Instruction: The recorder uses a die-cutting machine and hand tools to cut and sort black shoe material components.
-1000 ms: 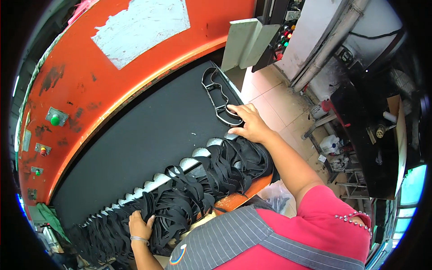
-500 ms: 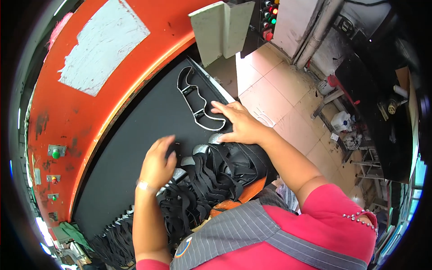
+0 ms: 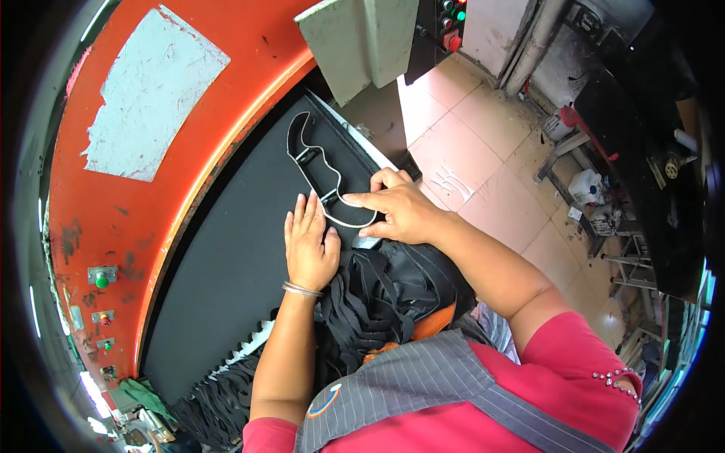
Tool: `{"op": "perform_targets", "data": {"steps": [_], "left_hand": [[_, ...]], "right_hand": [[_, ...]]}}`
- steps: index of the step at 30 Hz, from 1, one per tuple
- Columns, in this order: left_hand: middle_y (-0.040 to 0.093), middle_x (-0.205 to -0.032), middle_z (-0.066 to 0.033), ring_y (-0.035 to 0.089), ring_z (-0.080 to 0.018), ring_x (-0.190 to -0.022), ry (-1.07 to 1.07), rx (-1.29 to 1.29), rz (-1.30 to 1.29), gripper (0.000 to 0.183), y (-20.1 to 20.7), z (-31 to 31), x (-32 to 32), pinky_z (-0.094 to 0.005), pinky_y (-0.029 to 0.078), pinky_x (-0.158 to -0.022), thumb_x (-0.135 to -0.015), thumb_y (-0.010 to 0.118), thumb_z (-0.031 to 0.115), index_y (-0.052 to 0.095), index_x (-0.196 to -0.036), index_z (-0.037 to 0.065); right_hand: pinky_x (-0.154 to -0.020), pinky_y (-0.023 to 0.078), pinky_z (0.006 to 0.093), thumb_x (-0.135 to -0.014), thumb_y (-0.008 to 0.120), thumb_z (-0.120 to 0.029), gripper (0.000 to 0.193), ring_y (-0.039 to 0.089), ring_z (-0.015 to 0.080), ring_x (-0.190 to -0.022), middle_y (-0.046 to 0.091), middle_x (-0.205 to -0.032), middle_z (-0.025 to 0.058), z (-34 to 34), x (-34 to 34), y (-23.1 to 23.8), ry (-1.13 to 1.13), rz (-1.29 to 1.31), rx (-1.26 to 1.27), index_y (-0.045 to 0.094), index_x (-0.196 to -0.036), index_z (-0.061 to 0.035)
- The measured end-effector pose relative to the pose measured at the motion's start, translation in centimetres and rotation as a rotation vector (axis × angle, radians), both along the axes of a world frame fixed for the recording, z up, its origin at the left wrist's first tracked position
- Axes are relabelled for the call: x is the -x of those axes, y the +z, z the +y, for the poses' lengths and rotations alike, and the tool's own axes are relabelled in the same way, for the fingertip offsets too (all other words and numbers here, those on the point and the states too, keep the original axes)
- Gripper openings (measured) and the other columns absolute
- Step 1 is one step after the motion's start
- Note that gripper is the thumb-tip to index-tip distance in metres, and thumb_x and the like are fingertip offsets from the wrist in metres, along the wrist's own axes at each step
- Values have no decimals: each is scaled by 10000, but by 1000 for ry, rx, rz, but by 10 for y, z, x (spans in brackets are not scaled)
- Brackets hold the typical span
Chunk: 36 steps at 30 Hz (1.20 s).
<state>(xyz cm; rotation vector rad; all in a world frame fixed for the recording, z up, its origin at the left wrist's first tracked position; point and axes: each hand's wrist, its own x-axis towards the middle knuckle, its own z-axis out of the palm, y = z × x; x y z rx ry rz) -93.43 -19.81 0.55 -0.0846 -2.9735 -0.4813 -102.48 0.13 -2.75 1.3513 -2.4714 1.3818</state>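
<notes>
Head cam, fisheye, lkg dn, nr hands [image 3: 311, 248]

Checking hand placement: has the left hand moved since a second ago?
Yes: against the black bed, the left hand has moved rightward and forward, from the black strips to beside the curved metal frame.

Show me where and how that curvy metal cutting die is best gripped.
Probably by the rounded near end of the metal cutting die, from the person's right, where the right hand is. Its thin walls stand on edge around an open middle, so a finger could go inside and the thumb outside.
</notes>
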Motion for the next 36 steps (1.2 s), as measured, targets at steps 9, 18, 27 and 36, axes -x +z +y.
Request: {"op": "perform_targets", "data": {"steps": [9,18,27,36], "left_hand": [[428,-1419,-195,327,-317,-1376,24,-13,45,484,0,-1,0,-453,195,-1136,-832,526,126,502,-1276,-63],[385,-1455,-175,321,-312,-1376,16,-33,51,567,-5,-16,24,-449,196,-1137,-821,531,197,460,-1334,-34],[540,-1310,-184,497,-273,-1247,121,-531,131,435,80,-185,-41,-348,364,-1055,-886,587,155,531,-1284,-10],[507,-1361,-131,486,-187,-1248,942,-851,811,409,59,-433,-239,-300,402,-985,-944,501,81,479,-1345,5]], "right_hand": [[-891,351,385,-622,812,-343,629,495,252,-986,557,-960,116,-4,4,5,6,14,-33,642,-1211,-204],[-924,369,376,-634,816,-346,662,472,268,-1024,552,-973,113,-15,21,10,-53,-63,-73,615,-1247,-195],[-913,459,360,-679,822,-268,712,567,238,-1046,591,-1192,135,-11,14,118,-335,-43,63,533,-1297,-64],[-705,509,324,-768,757,-210,327,642,218,-764,658,-810,89,-195,-67,140,140,10,74,662,-1028,-36]]}}
